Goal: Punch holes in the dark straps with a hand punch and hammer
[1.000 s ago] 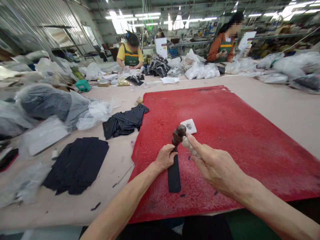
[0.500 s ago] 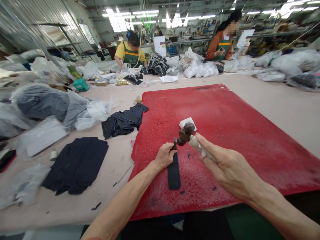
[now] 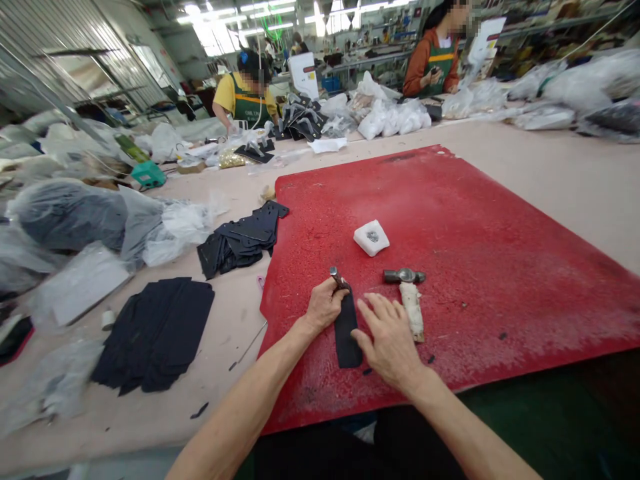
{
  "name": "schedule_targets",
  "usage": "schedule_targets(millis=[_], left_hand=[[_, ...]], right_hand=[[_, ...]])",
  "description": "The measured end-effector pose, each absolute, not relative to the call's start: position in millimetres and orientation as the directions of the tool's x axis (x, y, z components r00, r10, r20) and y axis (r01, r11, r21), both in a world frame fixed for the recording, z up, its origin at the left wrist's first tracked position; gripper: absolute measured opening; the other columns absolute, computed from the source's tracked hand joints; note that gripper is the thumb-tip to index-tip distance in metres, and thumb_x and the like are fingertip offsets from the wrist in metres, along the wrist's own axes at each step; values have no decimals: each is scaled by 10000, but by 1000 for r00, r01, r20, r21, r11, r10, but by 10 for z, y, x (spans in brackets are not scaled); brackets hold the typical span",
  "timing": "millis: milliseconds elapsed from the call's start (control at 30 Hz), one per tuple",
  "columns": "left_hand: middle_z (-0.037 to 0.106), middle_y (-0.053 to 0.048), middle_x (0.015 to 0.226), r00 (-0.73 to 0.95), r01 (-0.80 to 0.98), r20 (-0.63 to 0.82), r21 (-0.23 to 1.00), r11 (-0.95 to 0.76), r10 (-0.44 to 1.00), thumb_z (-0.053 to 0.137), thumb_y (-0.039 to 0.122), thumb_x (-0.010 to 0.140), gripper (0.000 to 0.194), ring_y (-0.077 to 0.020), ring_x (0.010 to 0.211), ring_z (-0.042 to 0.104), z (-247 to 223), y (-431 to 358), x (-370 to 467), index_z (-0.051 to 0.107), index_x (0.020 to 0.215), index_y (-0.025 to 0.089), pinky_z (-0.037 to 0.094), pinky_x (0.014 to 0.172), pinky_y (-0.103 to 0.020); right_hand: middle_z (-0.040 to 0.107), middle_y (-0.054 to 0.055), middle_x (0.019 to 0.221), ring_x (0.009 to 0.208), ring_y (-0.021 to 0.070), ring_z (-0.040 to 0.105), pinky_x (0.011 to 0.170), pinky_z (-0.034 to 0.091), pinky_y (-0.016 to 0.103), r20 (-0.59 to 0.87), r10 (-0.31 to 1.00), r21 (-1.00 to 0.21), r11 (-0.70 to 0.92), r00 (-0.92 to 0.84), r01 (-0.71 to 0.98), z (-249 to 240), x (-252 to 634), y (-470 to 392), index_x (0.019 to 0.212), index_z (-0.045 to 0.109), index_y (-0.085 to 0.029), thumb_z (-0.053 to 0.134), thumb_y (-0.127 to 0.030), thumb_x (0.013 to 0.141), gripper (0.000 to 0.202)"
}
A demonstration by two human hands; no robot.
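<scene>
My left hand [image 3: 326, 305] is closed around a metal punch [image 3: 338, 277], its square end pointing up, at the top end of a dark strip [image 3: 347, 337]. The strip lies flat on a red mat [image 3: 450, 227]. At the strip's right edge is my right hand [image 3: 389, 337], fingers spread and holding nothing. A hammer [image 3: 411, 303] with a wrapped pale handle lies on the mat just right of that hand. Farther back on the mat sits a white block [image 3: 371, 238] with a grey mark on top.
Left of the mat are a messy pile of dark pieces [image 3: 240, 239], a neater dark stack [image 3: 155, 333] and plastic-wrapped bundles [image 3: 70, 213]. A thin metal tool [image 3: 247, 347] lies by the mat's left edge. Two people [image 3: 245, 97] [image 3: 434, 57] are across the table.
My right hand has let go of the hammer, which now rests on the mat, and has moved left and opened beside the strip. The punch leans more to the left in my left hand.
</scene>
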State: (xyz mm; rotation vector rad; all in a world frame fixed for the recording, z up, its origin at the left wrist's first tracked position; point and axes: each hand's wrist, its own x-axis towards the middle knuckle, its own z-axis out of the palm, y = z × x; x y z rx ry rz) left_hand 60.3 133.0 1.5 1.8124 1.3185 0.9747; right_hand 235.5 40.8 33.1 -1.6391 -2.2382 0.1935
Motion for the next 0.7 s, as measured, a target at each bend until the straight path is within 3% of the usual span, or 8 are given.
schedule_targets(millis=[167,267,500,700], left_hand=[[696,-24,791,-17,329,115,939,-103,993,554,257,845,126,-166,729,640,92,1349,596,657,852,184,501,741,-280],[704,-37,813,-158,256,78,966,-35,984,575,306,846,164,-175,754,648,115,1348,522,663,860,168,505,754,-291],[713,-44,856,-168,261,68,965,-22,984,587,293,845,159,-183,800,660,56,1112,346,678,882,168,513,798,-307],[724,-42,912,-172,268,84,963,-35,981,572,287,867,165,-179,856,676,43,864,318,683,922,179,525,845,-306]], right_hand=[[347,149,1545,1437,350,244,1158,146,553,138,937,-343,348,-320,873,85,2042,261,1445,428,-158,564,-426,856,661],[340,136,1552,1444,340,235,1165,134,544,122,937,-343,350,-329,871,49,2078,267,1449,424,-168,565,-400,854,654],[304,109,1573,1449,346,218,1158,138,579,91,941,-356,335,-325,872,107,2073,228,1451,417,-177,548,-367,863,632],[361,145,1539,1420,359,284,1134,183,607,102,937,-352,348,-334,869,124,2023,56,1417,455,-131,502,-272,862,574]])
